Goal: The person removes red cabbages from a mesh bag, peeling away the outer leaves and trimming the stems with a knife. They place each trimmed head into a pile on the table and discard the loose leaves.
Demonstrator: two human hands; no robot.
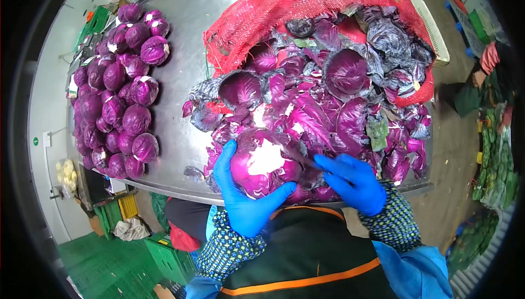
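Observation:
A red cabbage [247, 169] with a broad white cut base facing up rests in my left hand [240, 198], whose gloved fingers and thumb wrap its left and lower sides. Close to the cabbage's right side is my right hand [355, 184], also blue-gloved, its fingers curled together. A dark, blurred narrow shape [308, 161] runs from those fingertips to the cabbage; I cannot tell what it is. Under and beyond both hands lies a heap of loose purple cabbage leaves [311, 118], with cupped outer leaves on top.
A red mesh sack [257, 17] lies around the far side of the leaf heap on the metal table [188, 31]. Several whole red cabbages [114, 76] are piled at left. Beyond the sack stands a white crate [429, 23]. Green crates [172, 258] sit below at left.

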